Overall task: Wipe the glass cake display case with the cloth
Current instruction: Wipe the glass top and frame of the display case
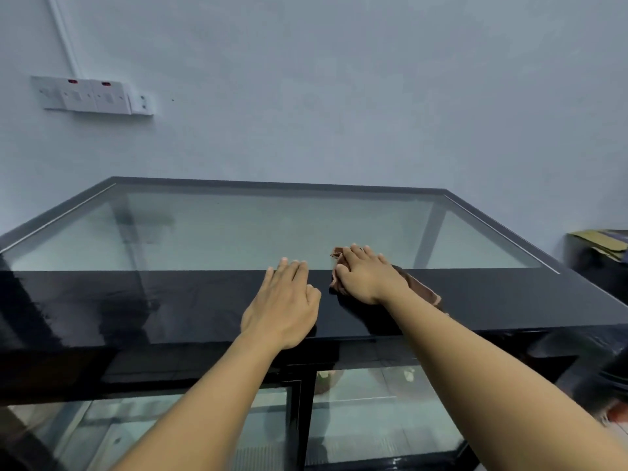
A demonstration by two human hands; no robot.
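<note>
The glass cake display case [238, 229] fills the lower view, with a clear glass top inside a black frame and glass doors at the front. A brown cloth [419, 287] lies on the wide black front band of the top, reaching onto the glass. My right hand [365, 275] lies flat on the cloth with straight fingers, pressing it down. My left hand [283, 297] rests flat on the black band just to the left, fingers straight, touching nothing else.
A pale wall stands right behind the case, with a double socket [86, 95] and a white conduit at the upper left. A dark stand with cardboard on it [599, 246] sits past the case's right edge.
</note>
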